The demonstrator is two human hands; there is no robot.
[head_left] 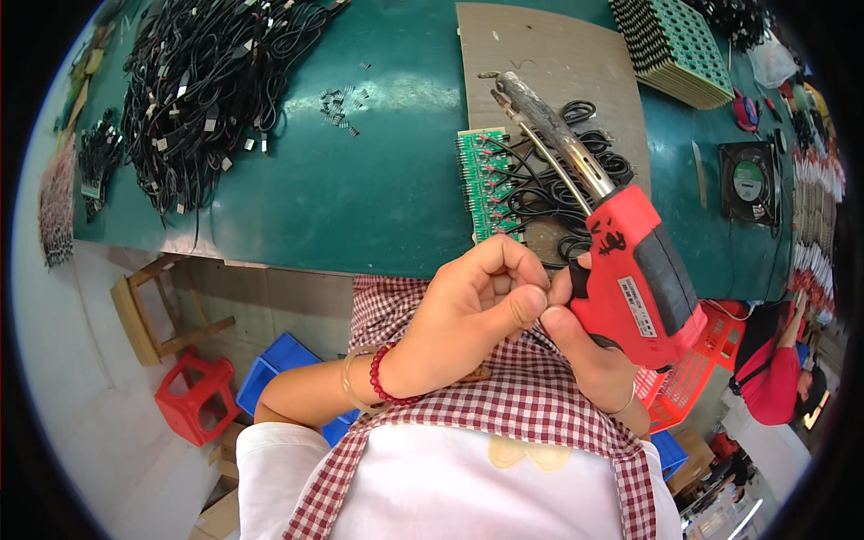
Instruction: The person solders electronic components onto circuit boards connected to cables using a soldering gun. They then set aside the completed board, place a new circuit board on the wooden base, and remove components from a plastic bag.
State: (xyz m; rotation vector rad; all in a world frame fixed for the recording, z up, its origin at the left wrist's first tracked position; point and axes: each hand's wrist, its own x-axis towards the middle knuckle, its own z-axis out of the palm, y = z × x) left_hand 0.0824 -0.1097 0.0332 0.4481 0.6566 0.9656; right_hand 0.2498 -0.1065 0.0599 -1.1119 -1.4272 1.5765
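In front of my apron, both hands meet at the fingertips. My left hand (pixel 477 301) is closed in a pinch, thumb against the bent fingers; a bit of something thin and dark shows by the fingertips, too small to name. My right hand (pixel 589 355) is wrapped round a red soldering gun (pixel 632 279), its thumb and fingertip almost touching the left thumb. The gun's metal barrel (pixel 558 135) slants up and left above the table. Under it lie a green circuit board panel (pixel 486 184) with pins along its edge and black cables (pixel 540 184) running off it to the right.
A brown board (pixel 549 36) lies on the green table (pixel 378 198). Black cables (pixel 216 90) are heaped at the far left, near small loose pin parts (pixel 340 106). Stacked circuit panels (pixel 673 49) and a fan (pixel 749 183) stand right. Stools (pixel 196 396) and a red basket (pixel 688 378) are below.
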